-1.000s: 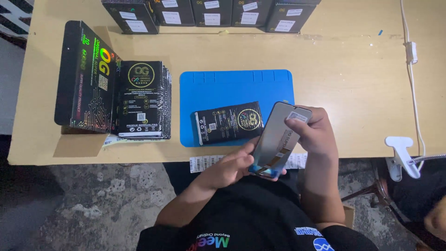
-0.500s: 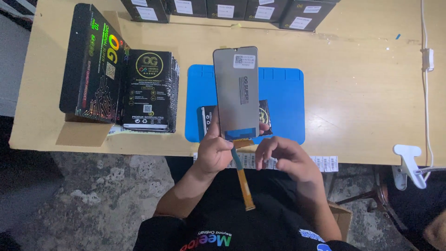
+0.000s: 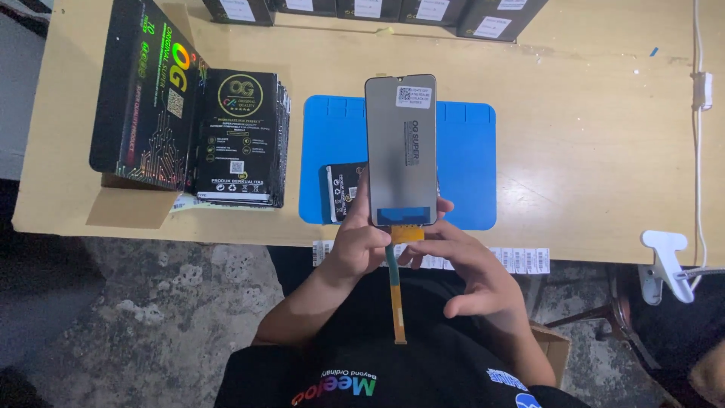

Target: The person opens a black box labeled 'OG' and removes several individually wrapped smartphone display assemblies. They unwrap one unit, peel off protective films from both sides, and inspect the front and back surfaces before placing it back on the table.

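My left hand (image 3: 365,243) grips the lower edge of a grey phone display panel (image 3: 401,147) and holds it upright over the blue work mat (image 3: 468,166). A long orange flex cable (image 3: 395,291) hangs from the panel's bottom toward my body. My right hand (image 3: 461,264) touches the panel's bottom edge where the cable starts, fingers pinched there. A small black package (image 3: 341,193) lies on the mat, partly hidden behind the panel and my left hand.
A stack of black flat boxes (image 3: 240,136) and a tall open black carton (image 3: 147,102) stand on the wooden table (image 3: 589,136) at the left. More black boxes (image 3: 498,23) line the far edge. A white clamp (image 3: 666,261) and white cable (image 3: 698,128) are at right. A label strip (image 3: 521,259) hangs off the near edge.
The panel went from tilted in my right hand to upright, back side toward me, held by my left hand. My right hand moved to its bottom edge by the cable.
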